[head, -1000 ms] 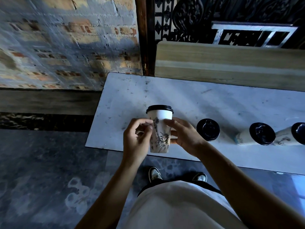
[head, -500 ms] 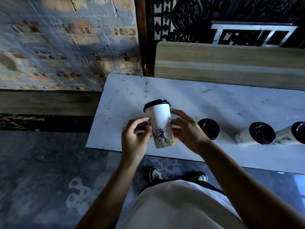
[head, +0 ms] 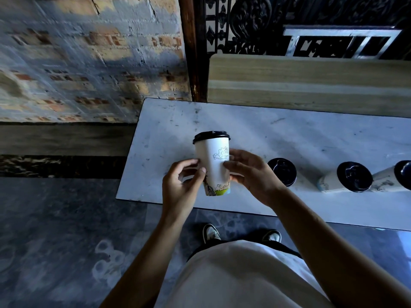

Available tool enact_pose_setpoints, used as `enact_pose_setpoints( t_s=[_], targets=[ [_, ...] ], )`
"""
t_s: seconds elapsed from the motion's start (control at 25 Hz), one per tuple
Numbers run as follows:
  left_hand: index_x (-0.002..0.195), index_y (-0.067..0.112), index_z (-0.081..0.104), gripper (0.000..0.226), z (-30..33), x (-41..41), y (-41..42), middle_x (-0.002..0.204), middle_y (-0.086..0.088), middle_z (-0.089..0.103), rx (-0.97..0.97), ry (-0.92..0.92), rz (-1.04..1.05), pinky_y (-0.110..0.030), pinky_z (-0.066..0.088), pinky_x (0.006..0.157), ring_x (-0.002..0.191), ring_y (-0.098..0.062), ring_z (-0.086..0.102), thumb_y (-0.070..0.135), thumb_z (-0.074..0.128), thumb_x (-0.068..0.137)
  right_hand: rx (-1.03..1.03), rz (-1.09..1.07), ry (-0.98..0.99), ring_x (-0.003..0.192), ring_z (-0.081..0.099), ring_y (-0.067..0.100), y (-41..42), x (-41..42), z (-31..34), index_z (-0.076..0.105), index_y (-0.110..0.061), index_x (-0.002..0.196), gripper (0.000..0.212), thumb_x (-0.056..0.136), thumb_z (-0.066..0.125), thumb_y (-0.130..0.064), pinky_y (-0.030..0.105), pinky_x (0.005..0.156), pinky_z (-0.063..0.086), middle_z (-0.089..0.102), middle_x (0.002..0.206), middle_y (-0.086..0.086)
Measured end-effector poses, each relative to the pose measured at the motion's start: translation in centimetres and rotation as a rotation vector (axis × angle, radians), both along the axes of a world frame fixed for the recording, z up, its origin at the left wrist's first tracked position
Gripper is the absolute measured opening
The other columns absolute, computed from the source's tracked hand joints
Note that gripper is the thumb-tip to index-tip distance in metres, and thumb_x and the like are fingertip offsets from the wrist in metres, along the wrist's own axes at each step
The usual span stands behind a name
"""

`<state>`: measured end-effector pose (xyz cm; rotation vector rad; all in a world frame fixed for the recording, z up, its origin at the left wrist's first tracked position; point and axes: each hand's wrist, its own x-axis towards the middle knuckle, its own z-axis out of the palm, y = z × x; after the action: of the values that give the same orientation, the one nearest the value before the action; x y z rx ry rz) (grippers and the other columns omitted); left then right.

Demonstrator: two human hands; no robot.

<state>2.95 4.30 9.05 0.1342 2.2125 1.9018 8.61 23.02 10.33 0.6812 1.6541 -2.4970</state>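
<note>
A white paper cup (head: 214,162) with a black lid and a printed drawing is held above the front left part of the white marble table (head: 289,138). My left hand (head: 181,185) pinches its lower left side with thumb and fingertips. My right hand (head: 251,174) curls round its right side. The cup leans slightly, its lid tipped to the left and away from me. A cloud drawing and a green-blue base band face me.
Three more lidded cups stand along the table's front right: one (head: 282,172) behind my right wrist, a second (head: 347,180), a third (head: 400,177) at the frame edge. A wooden bench back (head: 311,83) lies behind the table; a brick wall (head: 89,63) rises on the left.
The cup has been turned between both hands: the statue drawing that faced me has swung off to the left and a cloud drawing now shows. The cup also rose slightly.
</note>
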Motion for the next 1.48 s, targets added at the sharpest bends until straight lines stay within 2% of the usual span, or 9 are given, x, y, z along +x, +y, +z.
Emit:
enact_pose_setpoints(
  t_s=[0.4, 0.52, 0.76, 0.96, 1.04, 1.2, 1.28, 1.4, 1.48],
  targets=[
    [0.103, 0.014, 0.076, 0.028, 0.4, 0.3, -0.6, 0.094, -0.010, 0.076, -0.041, 0.106, -0.019, -0.045, 0.064, 0.074, 0.078, -0.021, 0.074, -0.008, 0.070, 0.086, -0.009, -0.048, -0.026, 0.092, 0.067, 0.026, 0.2, -0.2, -0.6, 0.058, -0.003, 0.123, 0.039, 0.089, 0.053, 0.015, 0.035, 0.080, 0.054, 0.072, 0.112, 0.020],
    [0.103, 0.022, 0.076, 0.029, 0.1, 0.4, -0.5, 0.100, -0.003, 0.079, -0.030, 0.041, 0.035, -0.040, 0.064, 0.083, 0.092, -0.017, 0.076, -0.001, 0.068, 0.088, 0.005, -0.040, -0.031, 0.094, 0.069, 0.024, 0.3, -0.1, -0.8, 0.056, 0.002, 0.131, 0.042, 0.090, 0.058, 0.012, 0.038, 0.085, 0.055, 0.076, 0.106, 0.010],
    [0.106, 0.015, 0.074, 0.021, 0.0, 0.5, -0.4, 0.103, -0.004, 0.080, 0.087, -0.063, 0.017, -0.049, 0.062, 0.088, 0.097, -0.022, 0.076, 0.015, 0.079, 0.086, 0.004, 0.038, 0.034, 0.113, 0.065, 0.038, 1.0, -0.3, -0.5, 0.062, -0.001, 0.133, 0.051, 0.083, 0.073, -0.005, 0.054, 0.107, 0.047, 0.064, 0.129, 0.034],
    [0.111, 0.009, 0.071, 0.028, 0.3, 0.4, -0.4, 0.105, -0.005, 0.079, 0.067, -0.022, -0.005, -0.040, 0.060, 0.089, 0.099, -0.018, 0.076, 0.017, 0.079, 0.086, -0.061, 0.006, 0.005, 0.098, 0.069, 0.026, 1.0, -0.1, 0.3, 0.059, -0.011, 0.126, 0.042, 0.088, 0.070, 0.002, 0.045, 0.090, 0.051, 0.073, 0.111, 0.015],
    [0.105, 0.017, 0.072, 0.019, 0.3, 0.2, -0.4, 0.100, 0.000, 0.079, 0.034, 0.014, -0.004, -0.031, 0.059, 0.086, 0.094, -0.011, 0.075, 0.012, 0.078, 0.087, -0.073, 0.006, 0.012, 0.098, 0.067, 0.026, 1.1, -0.1, 0.3, 0.060, -0.014, 0.124, 0.038, 0.091, 0.064, 0.004, 0.041, 0.085, 0.050, 0.070, 0.112, 0.016],
    [0.096, 0.020, 0.073, 0.017, 0.2, 0.0, -0.2, 0.093, -0.003, 0.077, -0.020, 0.071, 0.017, -0.040, 0.063, 0.072, 0.076, -0.020, 0.074, 0.003, 0.072, 0.090, -0.034, -0.027, -0.005, 0.098, 0.065, 0.026, 1.4, -0.4, -0.3, 0.060, -0.006, 0.130, 0.044, 0.089, 0.062, 0.009, 0.037, 0.081, 0.050, 0.069, 0.113, 0.017],
    [0.094, 0.021, 0.073, 0.021, 0.1, 0.0, 0.1, 0.092, -0.002, 0.078, -0.016, 0.062, 0.032, -0.034, 0.061, 0.072, 0.077, -0.015, 0.075, 0.000, 0.070, 0.090, -0.015, -0.003, -0.005, 0.100, 0.065, 0.027, 1.4, -0.5, -0.7, 0.060, -0.002, 0.135, 0.051, 0.084, 0.067, 0.003, 0.035, 0.082, 0.050, 0.067, 0.117, 0.024],
    [0.095, 0.028, 0.073, 0.015, 0.5, 0.1, 0.6, 0.093, 0.005, 0.079, 0.035, -0.012, 0.049, -0.024, 0.057, 0.078, 0.087, -0.007, 0.074, 0.015, 0.075, 0.088, -0.006, 0.003, -0.020, 0.098, 0.062, 0.025, 1.4, -0.6, -0.6, 0.065, -0.007, 0.132, 0.053, 0.080, 0.074, -0.005, 0.037, 0.085, 0.046, 0.067, 0.109, 0.023],
    [0.099, 0.024, 0.073, 0.020, 0.6, 0.2, 0.7, 0.096, 0.004, 0.080, 0.075, -0.061, 0.023, -0.033, 0.060, 0.084, 0.092, -0.012, 0.075, 0.032, 0.078, 0.081, -0.037, -0.001, -0.007, 0.099, 0.060, 0.028, 1.5, -0.5, -0.3, 0.065, -0.009, 0.130, 0.052, 0.079, 0.075, -0.005, 0.040, 0.086, 0.045, 0.065, 0.105, 0.017]
  ],
)
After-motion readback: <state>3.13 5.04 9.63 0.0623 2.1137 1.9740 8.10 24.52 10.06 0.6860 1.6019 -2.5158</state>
